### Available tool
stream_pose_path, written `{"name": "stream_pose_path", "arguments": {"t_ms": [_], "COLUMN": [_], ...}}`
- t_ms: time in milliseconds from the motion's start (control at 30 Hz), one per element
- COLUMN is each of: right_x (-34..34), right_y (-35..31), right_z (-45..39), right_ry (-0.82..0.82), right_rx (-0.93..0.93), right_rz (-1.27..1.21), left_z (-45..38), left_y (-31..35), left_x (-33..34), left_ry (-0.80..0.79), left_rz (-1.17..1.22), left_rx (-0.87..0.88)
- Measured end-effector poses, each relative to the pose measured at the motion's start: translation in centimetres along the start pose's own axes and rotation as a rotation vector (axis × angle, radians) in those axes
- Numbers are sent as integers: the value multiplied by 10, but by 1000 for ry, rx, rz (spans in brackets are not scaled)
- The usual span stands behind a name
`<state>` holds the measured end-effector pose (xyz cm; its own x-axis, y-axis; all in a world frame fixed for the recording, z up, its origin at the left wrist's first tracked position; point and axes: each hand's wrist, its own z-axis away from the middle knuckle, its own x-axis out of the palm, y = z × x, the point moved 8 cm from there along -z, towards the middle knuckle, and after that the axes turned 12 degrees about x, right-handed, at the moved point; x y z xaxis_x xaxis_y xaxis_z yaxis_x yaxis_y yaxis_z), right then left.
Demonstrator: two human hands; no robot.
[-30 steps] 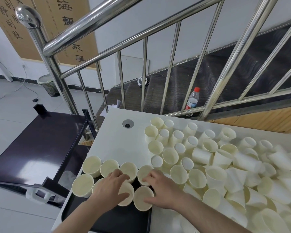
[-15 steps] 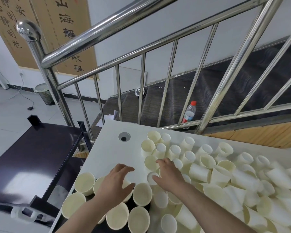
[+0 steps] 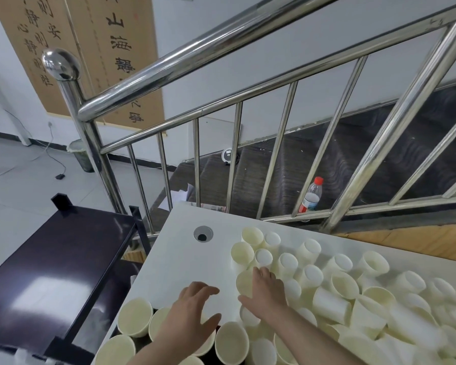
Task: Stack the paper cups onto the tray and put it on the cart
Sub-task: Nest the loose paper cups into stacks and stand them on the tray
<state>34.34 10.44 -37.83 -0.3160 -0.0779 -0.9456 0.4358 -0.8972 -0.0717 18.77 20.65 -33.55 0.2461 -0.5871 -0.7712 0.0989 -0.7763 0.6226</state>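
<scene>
- The left hand (image 3: 192,317) hovers with fingers (image 3: 208,291) spread and relaxed, holding nothing, above upright paper cups (image 3: 134,321) standing on the dark tray (image 3: 213,358) at the bench's (image 3: 179,259) near-left corner.
- The right hand (image 3: 265,293) reaches into the loose cups (image 3: 327,291), straight fingers (image 3: 261,272) resting on an upright cup (image 3: 244,283); no grip.
- The dark cart (image 3: 55,264) stands just left of the bench.
</scene>
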Motion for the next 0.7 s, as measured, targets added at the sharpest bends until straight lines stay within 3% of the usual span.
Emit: {"name": "stream_pose_path", "arguments": {"t_ms": [300,500,700], "right_x": [-14,-32,-41], "right_y": [-2,-18,-31], "right_z": [4,31,44], "right_ry": [41,-140,-174], "right_rx": [-100,-282,-362], "right_rz": [-184,-516,-648], "left_z": [-8,-17,-24], "left_y": [-8,-14,-8], "left_x": [6,7,5], "left_ry": [-18,1,40], "left_rz": [23,79,159], "left_rx": [-45,-66,-52]}}
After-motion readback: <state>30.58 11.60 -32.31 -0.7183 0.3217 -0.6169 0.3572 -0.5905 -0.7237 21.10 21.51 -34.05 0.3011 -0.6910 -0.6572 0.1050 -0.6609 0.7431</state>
